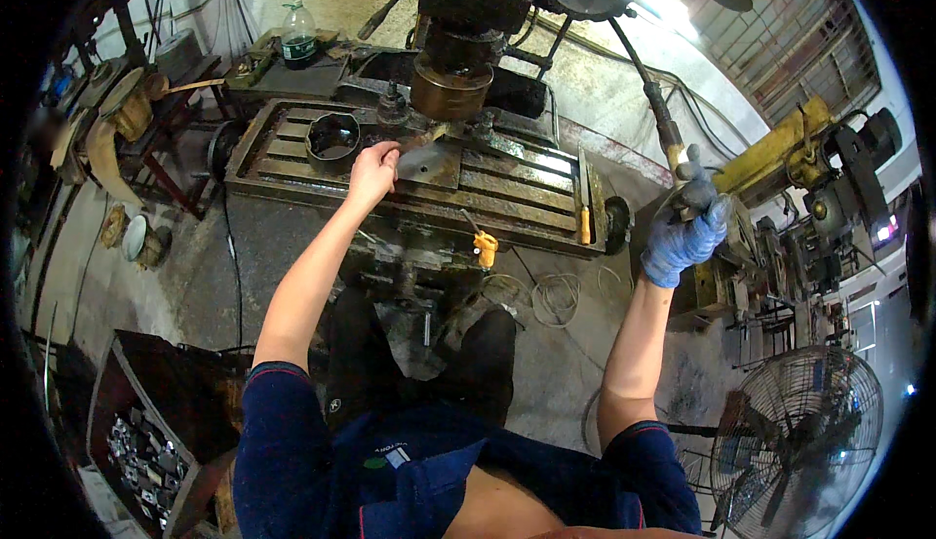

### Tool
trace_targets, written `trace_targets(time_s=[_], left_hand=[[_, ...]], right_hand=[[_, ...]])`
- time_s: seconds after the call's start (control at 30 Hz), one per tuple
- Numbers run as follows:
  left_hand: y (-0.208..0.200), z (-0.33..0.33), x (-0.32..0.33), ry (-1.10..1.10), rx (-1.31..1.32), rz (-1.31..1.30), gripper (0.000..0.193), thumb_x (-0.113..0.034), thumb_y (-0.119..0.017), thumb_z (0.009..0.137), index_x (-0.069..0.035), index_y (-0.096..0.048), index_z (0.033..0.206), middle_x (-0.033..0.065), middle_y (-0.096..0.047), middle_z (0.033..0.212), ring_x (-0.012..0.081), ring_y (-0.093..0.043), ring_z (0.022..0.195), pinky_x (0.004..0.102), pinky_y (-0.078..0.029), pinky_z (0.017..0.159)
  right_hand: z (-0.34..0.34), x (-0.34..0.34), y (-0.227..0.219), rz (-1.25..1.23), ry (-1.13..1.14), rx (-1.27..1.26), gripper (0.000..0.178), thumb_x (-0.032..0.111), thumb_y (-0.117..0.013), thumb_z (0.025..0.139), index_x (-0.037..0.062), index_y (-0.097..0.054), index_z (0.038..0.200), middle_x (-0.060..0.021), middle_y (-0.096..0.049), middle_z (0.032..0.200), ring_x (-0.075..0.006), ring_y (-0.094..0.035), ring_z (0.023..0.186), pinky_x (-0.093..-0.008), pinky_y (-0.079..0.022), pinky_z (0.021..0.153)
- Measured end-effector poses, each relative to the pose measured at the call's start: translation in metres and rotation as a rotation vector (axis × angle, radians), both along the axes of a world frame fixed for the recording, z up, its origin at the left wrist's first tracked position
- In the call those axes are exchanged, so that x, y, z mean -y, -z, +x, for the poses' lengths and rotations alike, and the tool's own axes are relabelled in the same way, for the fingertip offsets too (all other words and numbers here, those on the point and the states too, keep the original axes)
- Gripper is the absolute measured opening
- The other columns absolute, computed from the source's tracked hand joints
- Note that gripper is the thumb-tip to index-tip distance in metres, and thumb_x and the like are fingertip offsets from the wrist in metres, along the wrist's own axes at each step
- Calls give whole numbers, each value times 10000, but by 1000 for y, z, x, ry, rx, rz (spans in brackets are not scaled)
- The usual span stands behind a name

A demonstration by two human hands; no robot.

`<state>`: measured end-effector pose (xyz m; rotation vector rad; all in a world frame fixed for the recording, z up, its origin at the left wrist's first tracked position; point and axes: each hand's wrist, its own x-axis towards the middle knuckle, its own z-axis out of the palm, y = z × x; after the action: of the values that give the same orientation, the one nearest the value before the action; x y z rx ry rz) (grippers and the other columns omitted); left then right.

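Note:
My left hand, bare, is closed round the handle of a small brush. The brush tip reaches under the round metal head of a milling or drilling machine, close to the work area on its slotted table. Just left of that hand stands a round pot of dark liquid. Out to the right, my right hand wears a blue glove with dark fingertips. Its fingers are wrapped about the lower end of a long machine lever.
A yellow-handled tool is at the table's front edge, and another yellow-handled tool lies at its right end. A fan stands lower right. At lower left is a box of metal parts. A bottle stands behind.

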<state>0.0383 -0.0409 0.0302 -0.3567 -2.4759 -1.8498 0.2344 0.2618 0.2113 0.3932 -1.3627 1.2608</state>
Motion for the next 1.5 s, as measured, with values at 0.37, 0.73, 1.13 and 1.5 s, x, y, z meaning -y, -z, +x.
trace_targets(time_s=[0.37, 0.73, 1.13, 1.5], left_hand=[[0, 18, 13, 65, -139, -44, 285, -145, -473, 893, 55, -550, 1080, 70, -596, 642, 124, -566, 571, 268, -446, 554], [-16, 37, 8, 167, -102, -27, 265, -133, -483, 885, 26, -563, 1082, 98, -617, 662, 150, -597, 565, 286, -474, 547], [-18, 31, 10, 170, -153, -183, 295, -148, -463, 906, 12, -531, 1145, 75, -629, 731, 97, -541, 494, 248, -460, 479], [-10, 18, 1, 155, -140, -94, 275, -128, -477, 901, 13, -542, 1128, 87, -617, 693, 105, -532, 453, 254, -430, 444]], right_hand=[[-5, 8, 15, 46, 19, -49, 484, 350, -422, 906, 18, -489, 560, -54, -446, 541, -259, -541, 766, -572, -285, 989], [3, 3, 7, 19, -42, 5, 377, 332, -517, 849, 32, -515, 620, -63, -508, 625, -276, -564, 819, -574, -236, 1030], [14, 1, -24, 45, -31, 49, 362, 294, -532, 850, -51, -640, 837, -154, -647, 906, -130, -527, 642, -250, -403, 585], [9, -31, -38, -8, 151, -40, 312, 196, -495, 848, -52, -614, 994, -145, -631, 980, -216, -585, 903, -319, -407, 875]])
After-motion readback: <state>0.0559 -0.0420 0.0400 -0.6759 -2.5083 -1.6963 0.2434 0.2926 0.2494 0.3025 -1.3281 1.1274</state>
